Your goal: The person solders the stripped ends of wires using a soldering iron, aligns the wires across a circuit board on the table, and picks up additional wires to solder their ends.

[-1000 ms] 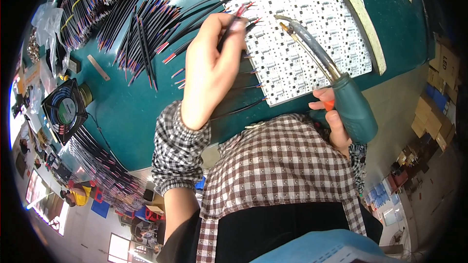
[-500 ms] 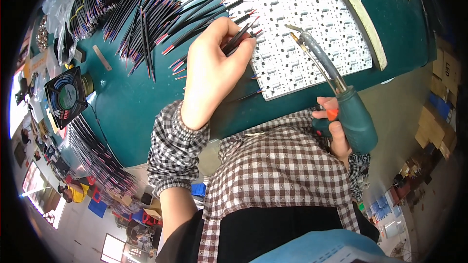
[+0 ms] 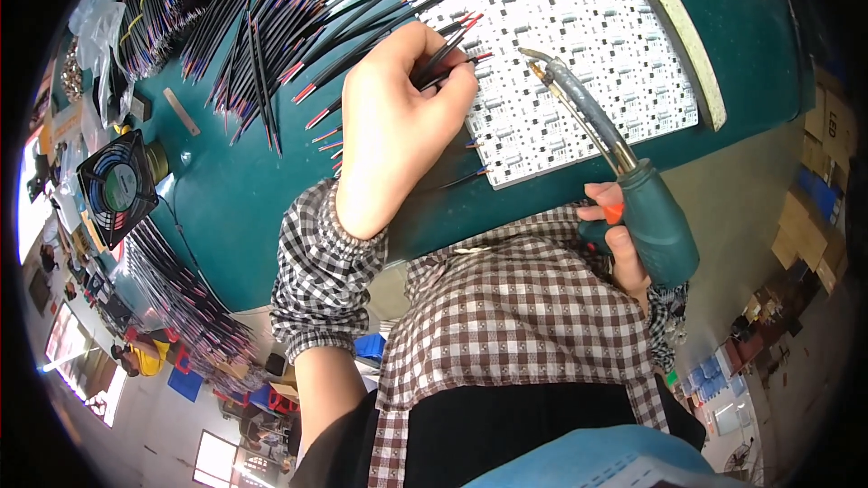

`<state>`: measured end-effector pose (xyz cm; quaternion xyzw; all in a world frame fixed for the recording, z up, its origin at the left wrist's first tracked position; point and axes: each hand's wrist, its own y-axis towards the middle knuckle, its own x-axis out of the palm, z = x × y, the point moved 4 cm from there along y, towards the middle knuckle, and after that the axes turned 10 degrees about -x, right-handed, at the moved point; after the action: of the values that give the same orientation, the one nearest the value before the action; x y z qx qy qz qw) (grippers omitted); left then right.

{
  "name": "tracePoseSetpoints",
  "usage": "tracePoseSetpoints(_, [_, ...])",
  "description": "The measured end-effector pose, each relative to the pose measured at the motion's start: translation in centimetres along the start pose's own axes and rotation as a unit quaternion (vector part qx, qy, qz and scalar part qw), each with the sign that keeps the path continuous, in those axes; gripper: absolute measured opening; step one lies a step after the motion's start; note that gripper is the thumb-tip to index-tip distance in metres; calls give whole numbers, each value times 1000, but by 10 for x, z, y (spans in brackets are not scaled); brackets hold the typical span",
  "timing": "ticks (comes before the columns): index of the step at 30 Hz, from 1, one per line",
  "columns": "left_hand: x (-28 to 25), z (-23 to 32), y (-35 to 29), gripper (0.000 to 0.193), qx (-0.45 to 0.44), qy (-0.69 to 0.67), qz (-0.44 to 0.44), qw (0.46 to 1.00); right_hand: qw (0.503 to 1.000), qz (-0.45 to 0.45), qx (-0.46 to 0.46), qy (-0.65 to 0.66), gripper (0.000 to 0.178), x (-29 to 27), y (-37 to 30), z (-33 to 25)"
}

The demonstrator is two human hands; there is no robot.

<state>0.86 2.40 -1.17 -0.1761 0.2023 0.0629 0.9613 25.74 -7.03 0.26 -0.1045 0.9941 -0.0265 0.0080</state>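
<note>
My left hand [image 3: 404, 113] is closed on a black cable [image 3: 443, 56] with red wire ends, pinched between thumb and fingers at the left edge of a white circuit board panel [image 3: 579, 45]. Several black cables [image 3: 348, 54] lie along that edge, their tips on or beside the board. A green pistol-shaped soldering iron [image 3: 663, 226] with an orange-red trigger is gripped in my right hand [image 3: 624, 248]. Its metal tip, with a thin tube alongside, points up and left above the middle of the board, apart from my left hand.
Loose cables [image 3: 262, 45] and tied cable bundles [image 3: 172, 0] cover the far left of the green table [image 3: 271, 235]. A small black fan [image 3: 117, 188] stands at the left edge, near a short flat strip [image 3: 181, 111]. A pale curved bar [image 3: 678, 27] lies along the board's right side.
My left hand stays at the board's edge, and the red ends of the cable in it now reach further up. The soldering iron has shifted very slightly left.
</note>
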Motion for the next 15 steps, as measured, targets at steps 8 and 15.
tracePoseSetpoints(8, [0, 1, -1, 11, -9, -6, 8, 1000, 1000, -26, 13, -8, 31, 4, 2, 1])
tracePoseSetpoints(15, [-1, 2, -1, 12, -1, -2, 9, 1000, 1000, -22, -1, -7, 27, 5, 5, 3])
